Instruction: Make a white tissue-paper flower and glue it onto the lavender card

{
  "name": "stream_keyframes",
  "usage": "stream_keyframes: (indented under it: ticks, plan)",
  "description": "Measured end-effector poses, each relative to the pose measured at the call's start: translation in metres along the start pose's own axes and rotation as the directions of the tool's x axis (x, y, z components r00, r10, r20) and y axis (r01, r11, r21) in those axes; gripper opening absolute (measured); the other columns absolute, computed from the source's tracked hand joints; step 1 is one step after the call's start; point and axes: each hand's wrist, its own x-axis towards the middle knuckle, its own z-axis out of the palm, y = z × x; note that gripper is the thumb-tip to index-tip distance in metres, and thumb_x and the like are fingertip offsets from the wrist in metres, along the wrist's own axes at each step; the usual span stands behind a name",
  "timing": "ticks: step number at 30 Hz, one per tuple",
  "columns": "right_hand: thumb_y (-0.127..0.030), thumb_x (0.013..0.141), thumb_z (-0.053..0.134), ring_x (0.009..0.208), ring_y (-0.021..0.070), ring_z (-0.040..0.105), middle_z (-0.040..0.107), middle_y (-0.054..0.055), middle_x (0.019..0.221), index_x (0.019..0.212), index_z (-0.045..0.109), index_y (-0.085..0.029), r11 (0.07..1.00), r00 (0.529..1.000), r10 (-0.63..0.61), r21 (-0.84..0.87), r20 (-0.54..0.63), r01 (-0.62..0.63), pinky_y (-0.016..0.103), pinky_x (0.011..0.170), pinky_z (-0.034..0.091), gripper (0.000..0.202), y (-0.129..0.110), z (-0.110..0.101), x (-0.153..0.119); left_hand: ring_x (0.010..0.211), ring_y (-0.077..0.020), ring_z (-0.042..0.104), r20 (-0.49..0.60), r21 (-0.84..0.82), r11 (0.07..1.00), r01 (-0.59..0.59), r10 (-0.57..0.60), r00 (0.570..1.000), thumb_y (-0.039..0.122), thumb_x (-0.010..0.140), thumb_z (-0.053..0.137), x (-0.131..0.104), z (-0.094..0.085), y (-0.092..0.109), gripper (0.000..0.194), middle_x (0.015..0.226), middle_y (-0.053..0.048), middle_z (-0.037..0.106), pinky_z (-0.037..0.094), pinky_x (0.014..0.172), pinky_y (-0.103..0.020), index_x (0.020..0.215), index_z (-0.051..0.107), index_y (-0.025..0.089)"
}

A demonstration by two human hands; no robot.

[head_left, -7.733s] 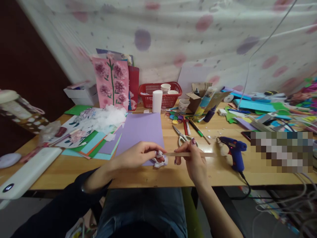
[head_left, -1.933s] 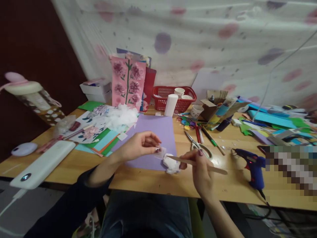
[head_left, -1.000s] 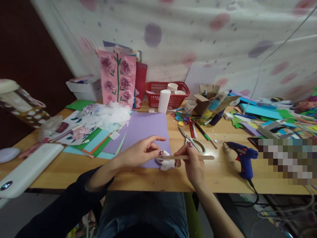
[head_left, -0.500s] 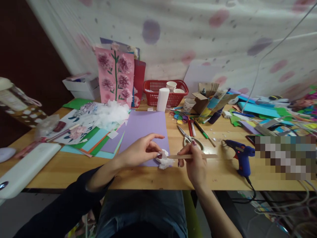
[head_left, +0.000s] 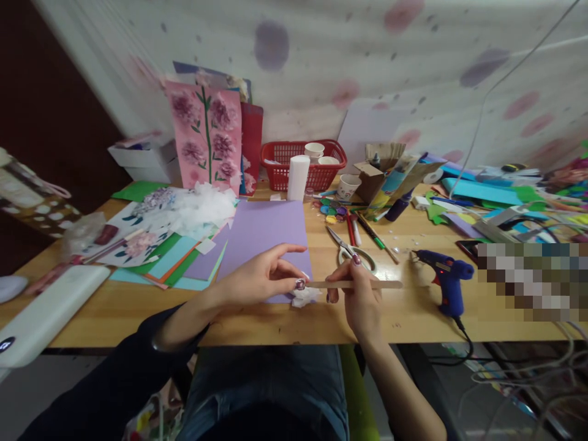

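Note:
My left hand (head_left: 261,278) is over the near right part of a purple sheet of paper (head_left: 271,223). Its thumb and fingertips pinch a crumpled piece of white tissue paper (head_left: 304,297), which hangs below them. My right hand (head_left: 362,299) grips a flat wooden craft stick (head_left: 386,285) held level. The stick's left tip meets the left fingertips at the top of the tissue. Just beyond my right hand lie scissors (head_left: 340,241), their blades pointing away to the left.
On the right rests a blue hot glue gun (head_left: 444,275) with its cord over the edge. Paint pots (head_left: 331,210), pens and a paper cup (head_left: 349,187) stand farther back, beside a red basket (head_left: 280,177). Fluffy white tissue (head_left: 202,208) and coloured papers (head_left: 172,260) cover the left.
The left fingertips and the stick's tip have come together at the tissue's top, and less of the tissue shows. The whole view has shifted slightly.

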Motion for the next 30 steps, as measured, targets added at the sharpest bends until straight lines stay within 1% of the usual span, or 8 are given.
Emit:
stream_keyframes:
  ticks: [4,7,9,12,15,19,23,30]
  plan:
    - [-0.048,0.095,0.043,0.042,0.0108,0.050,0.054,-0.001,0.047,0.060,0.062,-0.017,1.000,1.000,-0.028,0.000,0.001,0.028,0.025,0.046,0.040,0.050,0.000,-0.002,0.000,0.089,-0.0187,0.068,-0.048,0.006,1.000,-0.015,0.015,0.999,0.018,0.077,0.065,0.004,0.002,-0.003,0.059,0.100,-0.010,0.072,0.052,0.081,-0.033,0.132,0.043,0.014]
    - [-0.045,0.096,0.041,0.041,0.0110,0.051,0.054,-0.001,0.045,0.059,0.063,-0.017,0.998,0.998,-0.060,0.004,-0.033,0.060,0.026,0.048,0.042,0.051,0.000,-0.007,-0.001,0.079,-0.0154,0.068,-0.129,0.084,0.995,-0.056,0.067,0.989,0.016,0.075,0.063,0.006,0.002,-0.006,0.053,0.098,-0.007,0.067,0.052,0.077,-0.031,0.126,0.048,0.015]
    - [-0.045,0.097,0.041,0.040,0.0113,0.052,0.054,-0.001,0.044,0.059,0.063,-0.017,0.995,0.993,-0.096,-0.033,-0.065,0.094,0.026,0.048,0.042,0.052,0.002,-0.012,-0.002,0.073,-0.0140,0.067,-0.172,0.147,0.987,-0.069,0.095,0.981,0.017,0.074,0.062,0.005,0.002,-0.006,0.052,0.093,-0.005,0.066,0.052,0.074,-0.030,0.124,0.049,0.016]
    - [-0.048,0.096,0.040,0.039,0.0119,0.052,0.054,-0.001,0.041,0.058,0.064,-0.017,0.983,0.986,-0.139,-0.134,-0.096,0.125,0.026,0.046,0.042,0.054,0.008,-0.019,-0.005,0.078,-0.0169,0.069,-0.197,0.223,0.972,-0.075,0.120,0.973,0.018,0.073,0.064,0.004,0.004,-0.006,0.055,0.085,-0.003,0.069,0.053,0.078,-0.032,0.125,0.047,0.017]
    - [-0.048,0.098,0.037,0.038,0.0114,0.052,0.054,-0.001,0.041,0.059,0.063,-0.017,0.967,0.982,-0.163,-0.211,-0.094,0.140,0.025,0.044,0.041,0.057,0.015,-0.025,-0.009,0.084,-0.0188,0.071,-0.207,0.342,0.937,-0.075,0.153,0.966,0.018,0.074,0.066,0.007,0.008,-0.005,0.061,0.085,-0.003,0.073,0.052,0.085,-0.034,0.130,0.043,0.018]
    - [-0.045,0.100,0.035,0.042,0.0103,0.055,0.057,-0.001,0.045,0.061,0.064,-0.017,0.920,0.973,-0.228,-0.321,0.027,0.224,0.023,0.046,0.042,0.056,0.019,-0.030,-0.012,0.082,-0.0195,0.072,-0.195,0.471,0.881,-0.040,0.149,0.969,0.017,0.074,0.066,0.013,0.016,-0.002,0.067,0.086,-0.003,0.076,0.053,0.082,-0.032,0.136,0.039,0.019]
    - [-0.042,0.101,0.034,0.045,0.0098,0.057,0.060,0.000,0.048,0.065,0.064,-0.017,0.861,0.955,-0.251,-0.414,0.161,0.296,0.022,0.050,0.044,0.053,0.017,-0.030,-0.012,0.082,-0.0192,0.072,-0.184,0.571,0.821,-0.013,0.143,0.972,0.016,0.076,0.064,0.015,0.023,0.002,0.068,0.086,-0.002,0.077,0.052,0.081,-0.031,0.138,0.038,0.017]
    - [-0.035,0.101,0.035,0.043,0.0091,0.057,0.058,-0.001,0.047,0.064,0.063,-0.017,0.835,0.933,-0.287,-0.420,0.219,0.356,0.021,0.048,0.043,0.050,0.015,-0.030,-0.011,0.083,-0.0178,0.072,-0.231,0.611,0.791,0.018,0.157,0.960,0.010,0.075,0.064,0.011,0.032,-0.001,0.071,0.088,-0.002,0.077,0.052,0.081,-0.030,0.140,0.037,0.018]
